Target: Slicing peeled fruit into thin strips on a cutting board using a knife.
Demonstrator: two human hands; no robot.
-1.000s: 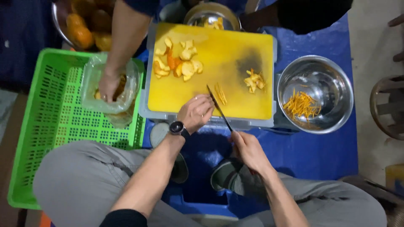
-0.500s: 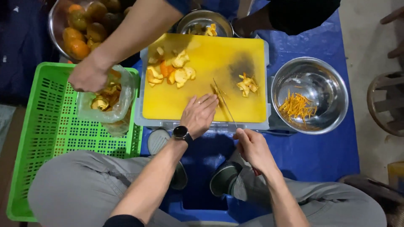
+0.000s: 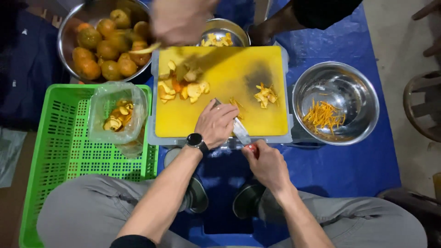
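1. My left hand [image 3: 217, 124] lies palm down on the near edge of the yellow cutting board [image 3: 183, 121], fingers bent together and pressing on something beneath them that I cannot make out.
2. My right hand [image 3: 266, 163] sits just off the board's near edge, closed around the red handle of the knife [image 3: 240, 131]. The blade runs away from that hand, up and to the left, with its flat tucked against the fingers of my left hand.
3. The knife's long axis slants from my right fist toward my left knuckles, so the tip ends just beyond my left hand, over the board.
4. A few thin orange peel strips [image 3: 236, 104] lie just past my left fingertips, nearer to that hand than to my right.
5. A small heap of peel pieces [image 3: 265, 94] rests farther out, up and right of the blade.
6. The steel bowl of shredded peel [image 3: 327, 115] stands to the right of my right hand, well apart.
7. Another person's blurred hand [image 3: 181, 20] hovers over the far side of the board.
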